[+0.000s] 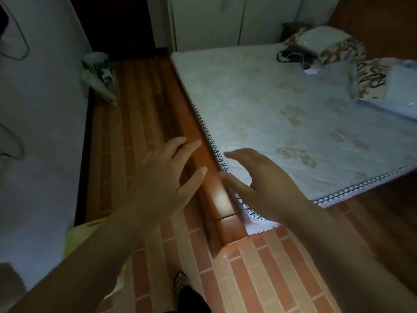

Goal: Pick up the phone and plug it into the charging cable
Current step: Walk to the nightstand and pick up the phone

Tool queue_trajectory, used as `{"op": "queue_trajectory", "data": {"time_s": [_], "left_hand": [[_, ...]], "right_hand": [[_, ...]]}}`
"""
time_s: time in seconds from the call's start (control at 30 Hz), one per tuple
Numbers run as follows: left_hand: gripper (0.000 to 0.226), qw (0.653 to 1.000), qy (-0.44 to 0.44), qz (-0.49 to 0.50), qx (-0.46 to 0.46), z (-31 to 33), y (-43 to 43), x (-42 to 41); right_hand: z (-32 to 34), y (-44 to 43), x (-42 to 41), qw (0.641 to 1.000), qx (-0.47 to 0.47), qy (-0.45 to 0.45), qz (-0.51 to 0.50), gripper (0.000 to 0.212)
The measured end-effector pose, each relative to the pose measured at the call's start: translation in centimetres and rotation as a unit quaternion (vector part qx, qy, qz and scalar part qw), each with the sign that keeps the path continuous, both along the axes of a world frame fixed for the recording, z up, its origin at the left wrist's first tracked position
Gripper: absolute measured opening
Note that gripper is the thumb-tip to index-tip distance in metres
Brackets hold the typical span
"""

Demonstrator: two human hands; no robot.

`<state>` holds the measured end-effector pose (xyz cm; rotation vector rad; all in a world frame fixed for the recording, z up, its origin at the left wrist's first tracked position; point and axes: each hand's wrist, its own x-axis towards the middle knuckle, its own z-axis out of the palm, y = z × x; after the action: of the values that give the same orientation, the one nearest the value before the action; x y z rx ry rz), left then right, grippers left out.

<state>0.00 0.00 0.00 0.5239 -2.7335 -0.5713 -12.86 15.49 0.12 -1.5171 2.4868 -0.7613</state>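
My left hand [164, 177] and my right hand [259, 179] are both held out, open and empty, over the near left edge of a bed. The left hand is above the wooden bed rail [216, 199], the right above the mattress corner. Far off, at the back right of the white mattress [259, 105], lies a dark object with a thin white cable [293, 55] and a small white block [311, 71] beside it. The room is dim, so I cannot tell which of these is the phone.
Patterned pillows [343, 49] and a folded light blue cloth [397, 96] lie at the bed's right end. A brick-patterned floor strip [135, 114] runs between the bed and the left wall. A patterned bin [98, 66] stands at its far end. A white wardrobe [225, 19] is behind the bed.
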Motion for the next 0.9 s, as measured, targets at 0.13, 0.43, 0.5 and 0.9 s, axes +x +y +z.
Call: {"op": "queue_trajectory", "data": {"time_s": [0.13, 0.43, 0.5, 0.9], "left_hand": [[0.06, 0.998, -0.034, 0.034, 0.042, -0.6, -6.6, 0.1], [0.061, 0.992, -0.054, 0.098, 0.057, -1.4, -20.7, -0.2], [0.059, 0.992, -0.037, 0.109, 0.055, -1.3, -24.4, -1.8], [0.056, 0.993, -0.004, 0.113, 0.03, -0.5, -49.7, -21.1]], "right_hand": [[-1.3, -7.7, -0.8, 0.999, -0.004, -0.027, 0.02, 0.051], [-1.8, -24.2, -3.0, 0.992, -0.028, -0.074, 0.096, 0.051], [-1.3, -27.9, -4.5, 0.991, -0.036, -0.07, 0.106, 0.053], [0.2, -51.7, -23.1, 0.995, -0.039, -0.034, 0.087, 0.051]]}}
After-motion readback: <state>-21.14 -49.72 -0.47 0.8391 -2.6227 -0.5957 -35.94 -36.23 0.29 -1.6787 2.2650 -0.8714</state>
